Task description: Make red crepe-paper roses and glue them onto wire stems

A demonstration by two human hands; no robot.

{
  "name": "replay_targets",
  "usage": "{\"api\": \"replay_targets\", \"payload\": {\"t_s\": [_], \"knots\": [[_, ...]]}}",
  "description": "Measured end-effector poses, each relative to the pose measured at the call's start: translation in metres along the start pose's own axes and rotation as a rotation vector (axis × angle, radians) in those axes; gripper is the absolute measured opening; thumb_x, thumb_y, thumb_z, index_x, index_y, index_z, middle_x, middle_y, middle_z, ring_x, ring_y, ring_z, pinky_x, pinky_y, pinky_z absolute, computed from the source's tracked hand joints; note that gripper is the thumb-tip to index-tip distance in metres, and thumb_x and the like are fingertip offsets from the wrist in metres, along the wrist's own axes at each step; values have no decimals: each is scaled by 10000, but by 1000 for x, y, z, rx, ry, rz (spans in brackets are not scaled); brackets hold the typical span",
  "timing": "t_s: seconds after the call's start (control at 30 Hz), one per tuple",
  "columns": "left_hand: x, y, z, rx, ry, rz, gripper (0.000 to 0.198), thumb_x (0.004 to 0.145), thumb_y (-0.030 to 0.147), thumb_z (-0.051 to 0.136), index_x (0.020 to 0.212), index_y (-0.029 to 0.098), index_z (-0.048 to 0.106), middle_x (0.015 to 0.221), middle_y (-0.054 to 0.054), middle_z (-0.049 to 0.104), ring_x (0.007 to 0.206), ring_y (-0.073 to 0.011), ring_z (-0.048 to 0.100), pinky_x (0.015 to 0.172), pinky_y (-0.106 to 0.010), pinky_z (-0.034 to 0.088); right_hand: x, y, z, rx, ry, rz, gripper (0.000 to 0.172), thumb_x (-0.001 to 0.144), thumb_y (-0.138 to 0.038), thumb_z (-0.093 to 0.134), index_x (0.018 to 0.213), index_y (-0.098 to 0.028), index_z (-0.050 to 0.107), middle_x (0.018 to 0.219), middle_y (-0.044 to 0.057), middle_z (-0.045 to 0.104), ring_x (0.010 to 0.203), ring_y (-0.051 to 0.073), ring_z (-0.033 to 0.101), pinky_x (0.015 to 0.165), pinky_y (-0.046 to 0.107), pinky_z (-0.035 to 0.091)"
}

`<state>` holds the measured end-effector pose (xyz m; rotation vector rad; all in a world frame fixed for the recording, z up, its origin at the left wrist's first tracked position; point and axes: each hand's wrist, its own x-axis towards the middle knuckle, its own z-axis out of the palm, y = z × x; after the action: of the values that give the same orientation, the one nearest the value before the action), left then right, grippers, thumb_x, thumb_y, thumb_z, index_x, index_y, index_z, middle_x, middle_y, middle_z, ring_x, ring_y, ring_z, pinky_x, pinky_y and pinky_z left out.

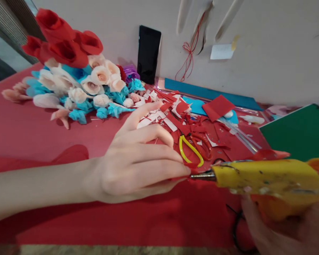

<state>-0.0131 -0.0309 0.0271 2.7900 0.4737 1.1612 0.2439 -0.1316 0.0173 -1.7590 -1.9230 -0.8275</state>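
My right hand, partly cut off at the lower right, is wrapped round a yellow hot glue gun with an orange trigger area. The gun's metal nozzle points left and meets the fingertips of my left hand. The left thumb and forefinger are pressed together at the nozzle tip, while the other fingers are bent and apart. A bit of red shows by those fingertips; what they pinch is mostly hidden. Just beyond lie pliers or cutters with yellow handles and a red-handled tool.
Red, white and blue crepe paper flowers are heaped at the back left. Red and white paper scraps lie behind my left hand. A black phone leans on the wall. A green board stands right; a black cable hangs below.
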Motion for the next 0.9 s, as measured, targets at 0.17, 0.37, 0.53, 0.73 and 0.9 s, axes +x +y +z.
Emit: {"api": "replay_targets", "payload": {"t_s": [0.17, 0.37, 0.53, 0.73, 0.9], "knots": [[0, 0, 2, 2, -12, -9, 77, 782, 213, 621, 848, 186, 651, 726, 46, 685, 748, -121, 573, 1038, -597, 280, -7, 8, -1, 72, -72, 126, 406, 531, -335, 755, 553, -238, 362, 435, -14, 407, 377, 132, 416, 330, 264, 357], [3, 2, 4, -15, 13, 1, 70, 768, 204, 637, 831, 178, 650, 703, 49, 678, 729, -117, 574, 1047, -613, 246, -9, 3, 0, 111, -45, 177, 398, 599, -328, 697, 563, -263, 306, 472, 6, 410, 445, 170, 416, 381, 303, 375], [3, 1, 2, -2, -25, 4, 90, 776, 209, 622, 862, 187, 638, 729, 49, 679, 760, -120, 579, 1058, -617, 217, -9, 11, -1, 71, -60, 106, 433, 539, -370, 727, 547, -255, 309, 461, 3, 419, 399, 145, 419, 351, 287, 368], [2, 1, 7, -11, 0, 2, 69, 792, 217, 601, 842, 189, 639, 709, 50, 674, 747, -120, 580, 1065, -622, 190, -6, 9, -3, 60, -68, 49, 392, 573, -356, 705, 545, -251, 328, 463, 13, 424, 405, 144, 418, 369, 295, 358], [2, 2, 5, -40, -23, -4, 91, 758, 184, 639, 848, 173, 649, 749, 49, 688, 756, -132, 572, 1075, -629, 156, -16, 11, 2, 102, -71, 172, 418, 537, -336, 746, 558, -249, 338, 462, -4, 410, 421, 156, 417, 384, 308, 382]]}}
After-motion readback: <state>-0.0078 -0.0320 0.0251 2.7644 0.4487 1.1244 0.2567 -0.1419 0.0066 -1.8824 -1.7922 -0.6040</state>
